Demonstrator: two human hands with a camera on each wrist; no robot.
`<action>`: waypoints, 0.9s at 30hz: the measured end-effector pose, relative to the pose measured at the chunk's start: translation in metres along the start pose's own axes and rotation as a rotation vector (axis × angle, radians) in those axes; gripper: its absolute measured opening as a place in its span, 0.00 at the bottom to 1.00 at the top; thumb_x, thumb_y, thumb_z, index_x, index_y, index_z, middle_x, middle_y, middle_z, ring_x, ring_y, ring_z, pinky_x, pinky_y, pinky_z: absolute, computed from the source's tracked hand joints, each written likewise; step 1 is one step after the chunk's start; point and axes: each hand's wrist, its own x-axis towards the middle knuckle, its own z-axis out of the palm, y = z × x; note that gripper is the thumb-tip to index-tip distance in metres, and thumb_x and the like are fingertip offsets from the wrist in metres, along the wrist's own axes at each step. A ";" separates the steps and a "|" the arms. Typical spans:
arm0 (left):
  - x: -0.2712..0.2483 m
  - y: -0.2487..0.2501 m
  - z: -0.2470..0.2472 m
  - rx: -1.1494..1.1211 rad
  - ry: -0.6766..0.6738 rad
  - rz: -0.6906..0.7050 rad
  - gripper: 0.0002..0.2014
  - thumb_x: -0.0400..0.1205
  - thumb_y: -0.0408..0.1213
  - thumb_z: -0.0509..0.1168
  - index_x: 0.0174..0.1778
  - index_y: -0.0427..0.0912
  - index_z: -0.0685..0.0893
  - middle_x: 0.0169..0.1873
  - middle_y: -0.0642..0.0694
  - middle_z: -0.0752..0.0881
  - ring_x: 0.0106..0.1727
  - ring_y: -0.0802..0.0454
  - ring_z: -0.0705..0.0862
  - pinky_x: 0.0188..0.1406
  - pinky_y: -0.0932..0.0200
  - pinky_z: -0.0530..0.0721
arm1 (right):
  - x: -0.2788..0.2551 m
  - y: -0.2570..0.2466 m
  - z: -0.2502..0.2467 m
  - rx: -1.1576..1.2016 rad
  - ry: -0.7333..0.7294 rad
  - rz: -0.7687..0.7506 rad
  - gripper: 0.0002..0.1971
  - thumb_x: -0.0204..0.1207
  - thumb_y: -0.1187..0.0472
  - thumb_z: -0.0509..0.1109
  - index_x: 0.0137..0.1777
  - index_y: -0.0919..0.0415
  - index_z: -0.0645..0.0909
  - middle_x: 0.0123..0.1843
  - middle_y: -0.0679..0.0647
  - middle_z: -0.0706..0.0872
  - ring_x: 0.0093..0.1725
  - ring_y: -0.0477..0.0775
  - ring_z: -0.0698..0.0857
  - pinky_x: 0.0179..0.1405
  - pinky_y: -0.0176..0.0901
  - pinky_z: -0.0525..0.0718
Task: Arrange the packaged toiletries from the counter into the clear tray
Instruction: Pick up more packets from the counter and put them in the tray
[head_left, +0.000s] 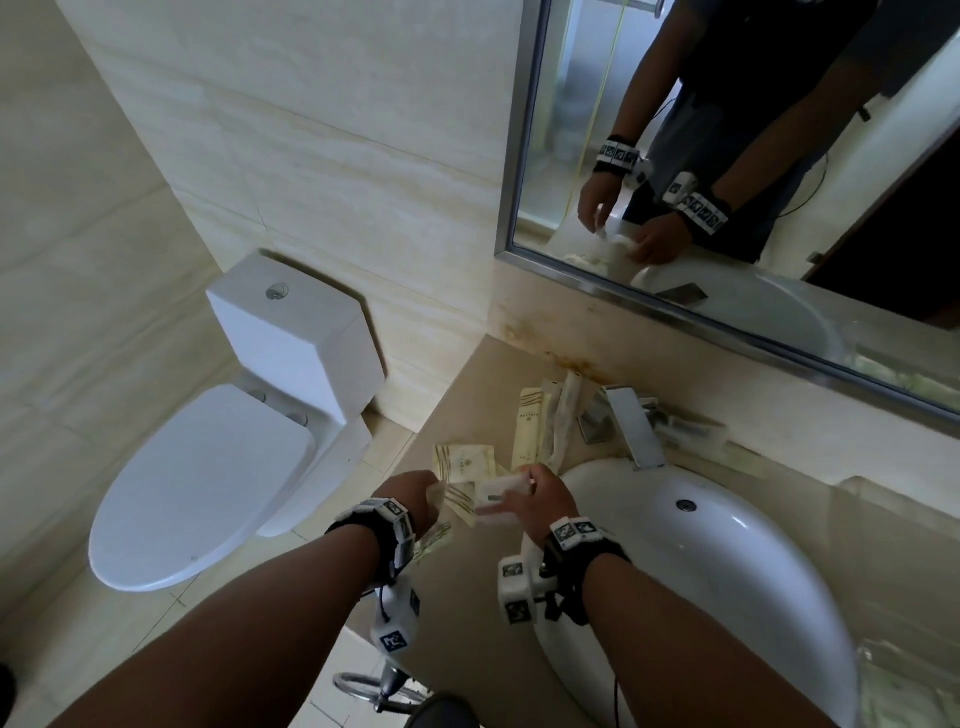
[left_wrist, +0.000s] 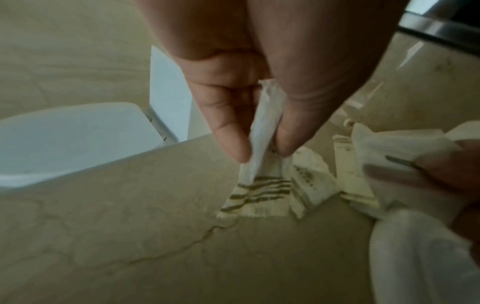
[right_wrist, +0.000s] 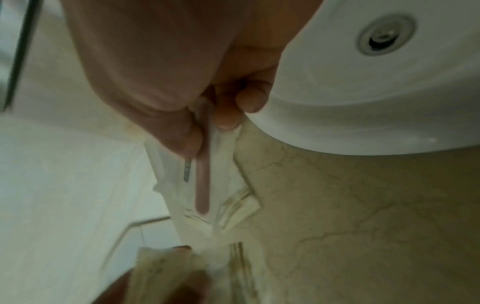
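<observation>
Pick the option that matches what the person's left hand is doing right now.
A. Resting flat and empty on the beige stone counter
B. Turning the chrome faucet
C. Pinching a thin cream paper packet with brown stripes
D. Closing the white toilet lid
C: in the left wrist view the left hand pinches the thin cream paper packet with brown stripes between thumb and fingers, above the beige stone counter.

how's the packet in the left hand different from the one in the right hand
The left hand pinches a cream paper sachet printed with brown stripes; the right hand grips a see-through white packet.
The sachet is opaque, hiding its contents; the see-through packet shows a pink stick inside.
The sachet hangs down towards the counter; the see-through packet is held flatter in the head view.
Both are held over the counter beside the sink.
</observation>
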 end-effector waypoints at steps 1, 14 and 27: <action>-0.001 0.007 -0.003 -0.054 0.001 -0.010 0.12 0.81 0.41 0.61 0.58 0.43 0.83 0.56 0.43 0.87 0.56 0.42 0.86 0.53 0.55 0.84 | -0.002 -0.004 -0.005 0.115 -0.014 0.016 0.15 0.71 0.60 0.72 0.57 0.51 0.78 0.48 0.54 0.86 0.37 0.54 0.84 0.33 0.46 0.85; -0.020 0.080 -0.010 -0.805 -0.044 -0.040 0.05 0.85 0.31 0.58 0.46 0.38 0.80 0.52 0.35 0.80 0.50 0.37 0.85 0.41 0.38 0.91 | -0.017 0.006 -0.043 0.112 -0.039 0.110 0.23 0.70 0.39 0.73 0.52 0.60 0.86 0.43 0.56 0.88 0.38 0.56 0.85 0.38 0.44 0.81; -0.045 0.120 -0.002 -0.957 -0.095 -0.118 0.12 0.84 0.36 0.57 0.56 0.36 0.82 0.50 0.30 0.87 0.49 0.33 0.88 0.45 0.32 0.89 | -0.044 0.015 -0.071 0.257 -0.005 0.019 0.18 0.75 0.43 0.72 0.33 0.56 0.80 0.24 0.52 0.81 0.24 0.51 0.77 0.28 0.40 0.75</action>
